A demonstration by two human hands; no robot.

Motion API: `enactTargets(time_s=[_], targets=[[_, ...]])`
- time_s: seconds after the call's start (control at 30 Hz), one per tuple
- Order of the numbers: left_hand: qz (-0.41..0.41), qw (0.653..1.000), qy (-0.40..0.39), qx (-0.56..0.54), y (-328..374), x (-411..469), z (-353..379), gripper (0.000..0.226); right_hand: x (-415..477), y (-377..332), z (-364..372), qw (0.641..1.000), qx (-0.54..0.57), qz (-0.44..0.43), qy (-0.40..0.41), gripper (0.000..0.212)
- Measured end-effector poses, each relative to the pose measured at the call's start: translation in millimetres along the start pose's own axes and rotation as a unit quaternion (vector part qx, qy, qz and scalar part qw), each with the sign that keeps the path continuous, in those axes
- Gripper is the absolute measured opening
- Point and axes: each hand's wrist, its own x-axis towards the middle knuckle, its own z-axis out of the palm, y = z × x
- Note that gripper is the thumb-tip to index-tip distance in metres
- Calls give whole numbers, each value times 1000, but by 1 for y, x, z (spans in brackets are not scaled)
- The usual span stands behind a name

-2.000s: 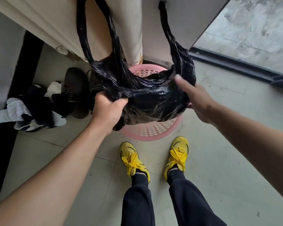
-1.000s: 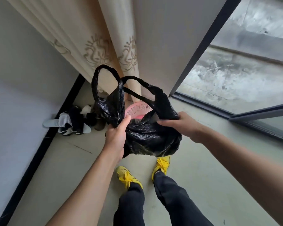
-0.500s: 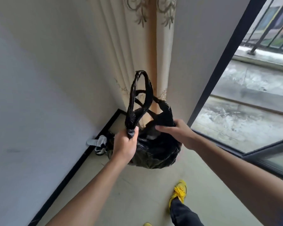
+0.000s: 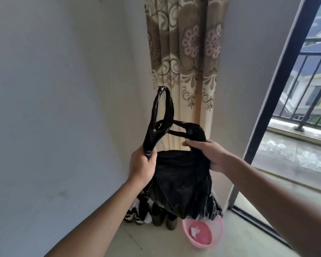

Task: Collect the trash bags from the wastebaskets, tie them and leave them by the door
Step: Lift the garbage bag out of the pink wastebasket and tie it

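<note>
Curtained corner, left hand (image 4: pixel 142 165) and right hand (image 4: pixel 208 154) each gripping black trash bag (image 4: pixel 182 186) handles.

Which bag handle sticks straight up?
The handle above the left hand stands up tall. The other handle, by the right hand, lies sideways across the bag.

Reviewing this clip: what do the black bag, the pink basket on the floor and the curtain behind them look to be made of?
Trash bag: thin black plastic film, glossy; it crumples and its handles twist into shiny cords. Wastebasket: apparently moulded pink plastic, smooth, with a perforated wall. Curtain: woven cloth, matte beige with a brown floral print, hanging in soft pleats. Both hands, left hand and right hand, grip the bag.
</note>
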Motion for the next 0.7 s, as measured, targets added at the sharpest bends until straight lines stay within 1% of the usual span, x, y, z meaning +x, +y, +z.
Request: enactTargets(time_s=[0.03,0.07,0.17,0.23,0.27,0.3,0.33,0.37,0.4,0.43,0.5,0.57,0.6,0.67,0.7], targets=[[30,999,5,43,7,2,-3,22,0,-7,-1,999,27,-11,13,27],[61,994,12,94,14,5,-6,16,2,-15,-3,997,78,-16,23,19],[132,969,27,208,34,17,-8,15,7,-39,-14,978,204,-12,32,21],[159,956,31,246,48,24,-4,14,10,-52,-15,974,225,-9,30,19],[172,949,32,263,54,26,0,13,13,-57,-14,981,184,-7,52,24],[182,942,32,281,60,27,5,13,15,-60,-13,991,83,-21,100,29],[186,936,30,299,66,28,9,12,17,-60,-10,987,-55,-45,141,34],[183,931,25,316,72,28,14,12,18,-58,-8,966,-187,-75,164,37],[176,926,16,334,76,29,19,12,19,-57,-5,939,-287,-98,162,39],[168,919,4,357,79,30,23,12,19,-56,-2,921,-345,-107,142,38],[157,894,-28,418,82,32,27,13,19,-57,0,910,-389,-111,89,24],[156,861,-60,481,82,32,28,15,14,-60,-4,917,-386,-98,27,6],[160,846,-70,504,81,32,29,17,11,-63,-8,929,-361,-83,-15,5],[170,824,-83,534,81,30,29,21,5,-69,-20,950,-276,-36,-143,30],[177,817,-89,542,81,29,30,24,4,-71,-25,947,-246,-17,-206,38]])
